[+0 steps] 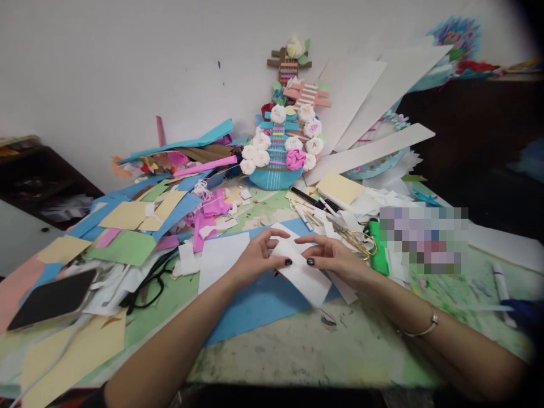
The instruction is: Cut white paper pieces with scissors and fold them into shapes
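A small rectangular piece of white paper (306, 279) is held at a tilt above a blue sheet (250, 311). My left hand (260, 256) pinches its left side, thumb on top and fingers curled behind. On the other side my right hand (335, 259) grips the same piece near its upper right edge, its thumb almost meeting the left one. Under my left wrist, a larger white sheet (216, 258) lies on the blue sheet. Gold-handled scissors (361, 241) rest just beyond my right hand, beside a green object (377, 249).
Paper instruments with flowers (277, 150) stand against the wall. Coloured paper scraps (123, 246), black glasses (148, 283) and a phone (53, 297) cover the left side. A black pen (304, 196) and a cream pad (340, 190) lie behind my hands. A marker (500, 286) sits far right.
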`<state>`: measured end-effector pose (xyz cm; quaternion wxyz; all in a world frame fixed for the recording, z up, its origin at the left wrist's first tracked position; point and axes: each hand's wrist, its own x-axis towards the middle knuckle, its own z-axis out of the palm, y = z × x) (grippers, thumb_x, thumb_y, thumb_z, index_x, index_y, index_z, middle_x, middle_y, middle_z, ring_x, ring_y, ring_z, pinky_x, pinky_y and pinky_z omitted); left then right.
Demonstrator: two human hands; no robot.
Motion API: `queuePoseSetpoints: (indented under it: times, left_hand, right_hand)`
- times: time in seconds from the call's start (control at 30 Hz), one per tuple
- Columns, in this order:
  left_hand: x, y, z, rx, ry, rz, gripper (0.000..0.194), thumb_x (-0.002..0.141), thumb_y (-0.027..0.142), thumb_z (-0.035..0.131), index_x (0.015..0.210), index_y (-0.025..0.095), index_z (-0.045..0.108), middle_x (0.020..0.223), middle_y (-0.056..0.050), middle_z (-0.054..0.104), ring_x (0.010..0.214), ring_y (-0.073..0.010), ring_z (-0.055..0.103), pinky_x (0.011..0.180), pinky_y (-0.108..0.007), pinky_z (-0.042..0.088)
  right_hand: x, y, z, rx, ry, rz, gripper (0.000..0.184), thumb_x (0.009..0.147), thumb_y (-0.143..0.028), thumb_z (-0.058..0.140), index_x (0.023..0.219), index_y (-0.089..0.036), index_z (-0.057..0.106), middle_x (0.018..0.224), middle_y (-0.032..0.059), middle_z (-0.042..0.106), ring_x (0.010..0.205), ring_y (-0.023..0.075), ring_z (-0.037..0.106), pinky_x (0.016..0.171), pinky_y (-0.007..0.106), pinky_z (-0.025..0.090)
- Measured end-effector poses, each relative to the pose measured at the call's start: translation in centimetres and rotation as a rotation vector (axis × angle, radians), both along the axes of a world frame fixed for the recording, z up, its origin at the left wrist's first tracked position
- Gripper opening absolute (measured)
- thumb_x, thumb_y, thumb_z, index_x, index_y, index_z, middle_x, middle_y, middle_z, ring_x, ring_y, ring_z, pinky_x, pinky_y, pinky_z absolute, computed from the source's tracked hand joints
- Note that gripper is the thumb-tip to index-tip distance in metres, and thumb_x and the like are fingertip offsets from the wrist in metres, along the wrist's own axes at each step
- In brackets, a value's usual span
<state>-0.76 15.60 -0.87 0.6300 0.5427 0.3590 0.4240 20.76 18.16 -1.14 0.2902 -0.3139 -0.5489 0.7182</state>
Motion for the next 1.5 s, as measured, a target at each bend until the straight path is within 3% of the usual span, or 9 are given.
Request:
queuePoseSetpoints:
  times: [0.13, 0.3, 0.4, 0.57, 1.07, 1.23, 1.5]
  left_hand:
    - [0.3, -0.5, 0.4, 0.011, 0.022, -0.054, 0.051, 0.067, 0.025, 0.076, 0.11, 0.017, 0.049, 0.077, -0.001, 0.062, 0.059, -0.0101, 0.057, 0.048, -0.017, 0.043]
    - [0.7, -0.8, 0.2, -0.001, -0.103, -0.008, 0.057, 0.062, 0.017, 0.08, 0.11, 0.019, 0.048, 0.088, -0.004, 0.066, 0.081, -0.0159, 0.064, 0.075, -0.028, 0.051]
    - [1.0, -0.8, 0.0, -0.016, -0.121, 0.069, 0.05, 0.061, 0.017, 0.081, 0.102, 0.018, 0.052, 0.08, -0.001, 0.066, 0.074, -0.0146, 0.064, 0.072, -0.028, 0.052]
    - [1.4, -1.1, 0.3, -0.019, -0.05, 0.124, 0.027, 0.063, 0.024, 0.08, 0.072, 0.011, 0.059, 0.068, -0.001, 0.063, 0.063, -0.0118, 0.061, 0.062, -0.025, 0.051]
    - [1.5, -1.3, 0.7, -0.025, 0.057, 0.087, 0.031, 0.064, 0.037, 0.078, 0.07, 0.012, 0.06, 0.061, -0.001, 0.061, 0.055, -0.0112, 0.057, 0.054, -0.022, 0.044]
    - [1.5, -1.3, 0.9, 0.025, 0.136, 0.071, 0.036, 0.072, 0.045, 0.07, 0.065, 0.011, 0.061, 0.054, -0.001, 0.058, 0.05, -0.0094, 0.051, 0.05, -0.021, 0.039]
    - [2.0, -1.9, 0.8, -0.024, 0.13, 0.006, 0.034, 0.069, 0.041, 0.073, 0.059, 0.013, 0.058, 0.051, -0.001, 0.058, 0.046, -0.0098, 0.053, 0.047, -0.02, 0.037]
  right_hand:
    - [-0.5, -0.6, -0.6, -0.053, 0.055, 0.066, 0.051, 0.067, -0.024, 0.078, 0.113, -0.021, 0.057, 0.083, 0.0017, 0.069, 0.07, 0.0141, 0.064, 0.06, 0.023, 0.045]
    - [-0.6, -0.6, -1.1, -0.019, 0.152, -0.083, 0.04, 0.07, -0.022, 0.077, 0.106, -0.02, 0.06, 0.089, 0.0032, 0.071, 0.078, 0.0154, 0.065, 0.07, 0.026, 0.047]
    - [-0.6, -0.4, -1.2, -0.002, 0.197, -0.132, 0.034, 0.07, -0.022, 0.077, 0.101, -0.019, 0.063, 0.088, 0.0029, 0.071, 0.077, 0.0133, 0.064, 0.07, 0.024, 0.047]
    - [-0.8, -0.5, -1.0, -0.016, 0.214, -0.158, 0.033, 0.069, -0.021, 0.078, 0.099, -0.018, 0.064, 0.086, 0.0028, 0.071, 0.076, 0.0132, 0.065, 0.07, 0.024, 0.047]
    - [-1.3, -1.3, -0.6, 0.035, 0.176, -0.106, 0.037, 0.069, -0.028, 0.078, 0.103, -0.018, 0.065, 0.094, 0.0066, 0.072, 0.082, 0.0186, 0.067, 0.077, 0.032, 0.051]
    - [-1.4, -1.6, -0.2, 0.042, 0.134, -0.101, 0.035, 0.07, -0.029, 0.077, 0.1, -0.017, 0.065, 0.089, 0.0065, 0.072, 0.079, 0.0189, 0.067, 0.074, 0.032, 0.051]
    - [-1.6, -1.9, -0.4, 0.018, 0.127, -0.22, 0.029, 0.063, -0.027, 0.08, 0.085, -0.019, 0.062, 0.075, 0.0002, 0.068, 0.064, 0.0142, 0.062, 0.061, 0.025, 0.048]
